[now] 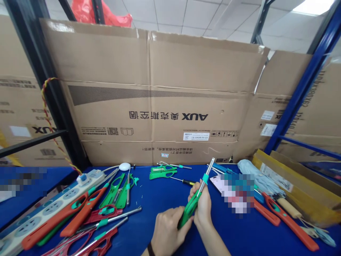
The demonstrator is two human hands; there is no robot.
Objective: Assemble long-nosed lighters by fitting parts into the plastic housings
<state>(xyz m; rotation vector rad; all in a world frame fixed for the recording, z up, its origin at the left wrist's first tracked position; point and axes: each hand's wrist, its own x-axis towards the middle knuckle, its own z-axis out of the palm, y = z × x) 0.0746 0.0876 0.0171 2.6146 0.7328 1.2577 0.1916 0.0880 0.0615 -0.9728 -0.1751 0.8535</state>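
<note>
A green long-nosed gas lighter (190, 208) is held between my two hands, its metal tube tilted up and to the right. My left hand (168, 229) closes around the lower end of the green handle. Higher up, my right hand (204, 206) grips the handle near the base of the tube; some of its fingers are behind the lighter. Just beyond lies a screwdriver (188, 182) with a black and yellow handle. Green lighter casing parts (163, 171) rest farther back on the blue table (149, 193).
On the left lie a power strip (49, 208), orange lighters (82, 213), opened green casings (117, 192) and red lighter parts (102, 213). To the right are a phone (217, 183), more orange lighters (290, 222) and a yellow-taped carton (293, 199). A cardboard sheet (165, 71) stands behind.
</note>
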